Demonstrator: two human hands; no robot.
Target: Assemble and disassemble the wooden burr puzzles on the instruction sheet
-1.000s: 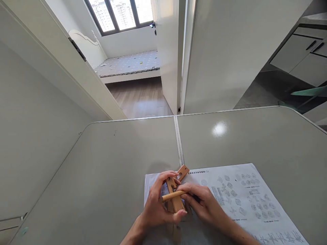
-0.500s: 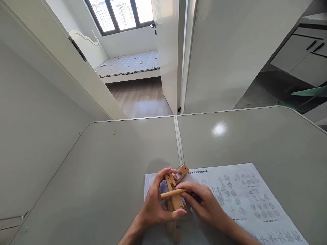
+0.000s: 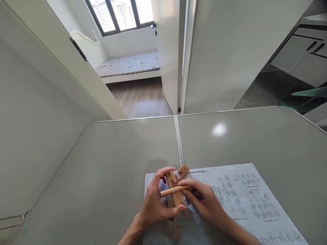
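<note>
My left hand (image 3: 157,199) is closed around a notched wooden puzzle piece (image 3: 178,198), fingers at its far end and thumb at its near end. Dark marks show on both ends of this piece. Between the fingertips of my right hand (image 3: 200,195) is a slim wooden stick (image 3: 171,191), lying across the notched piece. I cannot tell whether the stick sits in the notch or only rests over it. Just beyond lies another notched wooden piece (image 3: 183,172) on the paper. More wooden pieces (image 3: 176,231) lie below my hands, partly hidden.
A printed sheet (image 3: 240,194) with puzzle diagrams lies under my hands and to the right. The grey table (image 3: 122,160) has a seam (image 3: 178,143) down its middle. Beyond its far edge are an open door (image 3: 168,54) and a bed (image 3: 130,64).
The notched piece has turned slightly in my left hand, and the stick's right end has risen a little. My right fingers have shifted slightly with it.
</note>
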